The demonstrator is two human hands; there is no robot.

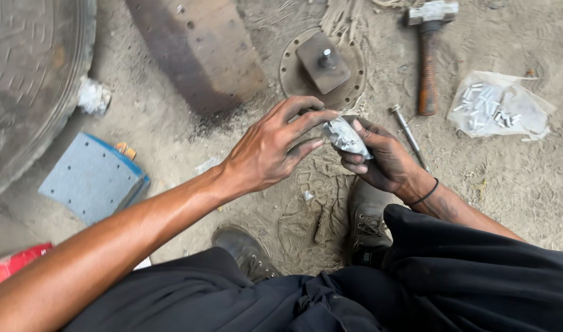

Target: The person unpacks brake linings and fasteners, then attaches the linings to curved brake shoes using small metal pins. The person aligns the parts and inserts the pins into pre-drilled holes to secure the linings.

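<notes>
Black trousers (331,295) and two worn boots (364,221) fill the foreground below the hands. Above them, a small clear plastic packet (346,136) of pale metal pieces is gripped in the curled right hand (383,161), while its top is pinched by the fingertips of the left hand (272,147). Just right of the right hand a thin metal punch (409,134) lies on the sandy ground, with a hammer (428,61) and an opened bag of rivets (497,106) farther right. Beyond the hands a round flanged plate (321,64) is seen; left of the left hand, a blue-edged brake lining (94,178).

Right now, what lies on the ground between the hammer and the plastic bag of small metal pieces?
Only bare sandy ground, in the head view, between hammer and bag.
</notes>
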